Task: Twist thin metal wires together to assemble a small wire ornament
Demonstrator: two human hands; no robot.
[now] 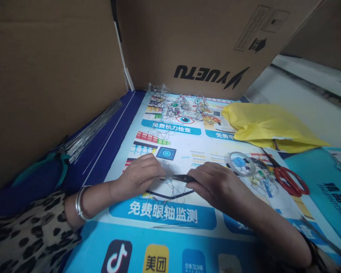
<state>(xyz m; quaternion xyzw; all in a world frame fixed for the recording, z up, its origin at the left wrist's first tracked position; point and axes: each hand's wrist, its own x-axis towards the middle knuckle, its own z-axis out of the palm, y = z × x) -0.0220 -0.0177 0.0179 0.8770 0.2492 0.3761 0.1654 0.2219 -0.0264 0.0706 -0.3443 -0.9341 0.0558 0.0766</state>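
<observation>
My left hand (139,175) and my right hand (216,182) meet over a printed poster (170,216) on the table. The right hand's fingers are closed on a small dark pliers-like tool (179,178) that points left. The left hand pinches thin wire at the tool's tip. A loop of fine wire with small beads (170,191) hangs just below both hands. A silver bangle sits on my left wrist, above a leopard-print sleeve.
A bundle of straight wires (93,127) and green-handled pliers (57,161) lie at the left. Finished wire pieces (184,106) sit by the cardboard box (204,45). At the right are a yellow bag (269,125), a tape roll (240,163) and red scissors (290,180).
</observation>
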